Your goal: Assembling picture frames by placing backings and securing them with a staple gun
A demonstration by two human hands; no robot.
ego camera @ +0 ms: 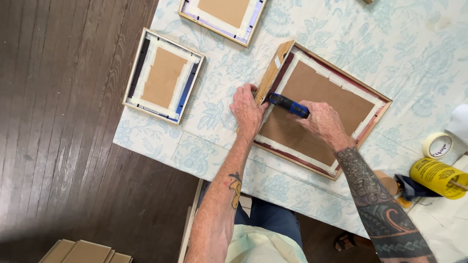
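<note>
Dark plank floor under a desk (195,156) draped in a pale floral cloth. Left hand (247,109) braces the big frame's (273,73) wooden edge, grip pressed on it; right hand (322,119) clamps a blue tool (288,104) against the backing. I judge a slip could gouge the card. Two smaller frames (163,75) sit well apart; tape roll (437,145) and yellow canister (436,178) crowd my right elbow.

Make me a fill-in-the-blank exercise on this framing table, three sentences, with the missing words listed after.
1. The right hand grips a blue and black tool whose tip points at the frame's ____ rail.
2. The left hand steadies the wooden frame, which lies with its ____ side facing up.
3. Two smaller frames lie on the floral ____ covering the table.

Missing words: left; back; cloth
</note>
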